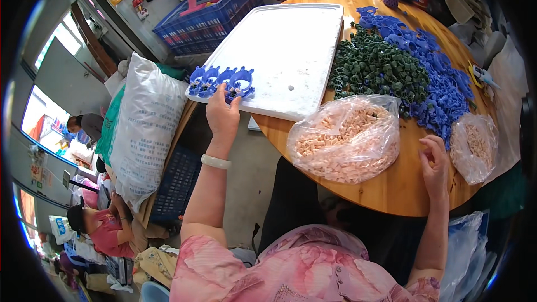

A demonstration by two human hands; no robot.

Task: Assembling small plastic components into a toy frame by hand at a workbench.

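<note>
L hand (222, 116): fingers together, tips resting on a blue part (240, 81), last in a row of 4 at the near-left corner of the white tray (291, 39). Whether it grips the part: cannot tell. White bangle (216, 161) on L wrist.

R hand (435, 159): fingers curled, pinched together w/ thumb; what's between them too small to tell. Hand sits over the wood table (391, 190), between big bag (347, 137) of tan pieces and small bag (474, 146).

Behind bags: green pile (377, 67), blue pile (442, 78). Blue crate (210, 17) beyond tray.
</note>
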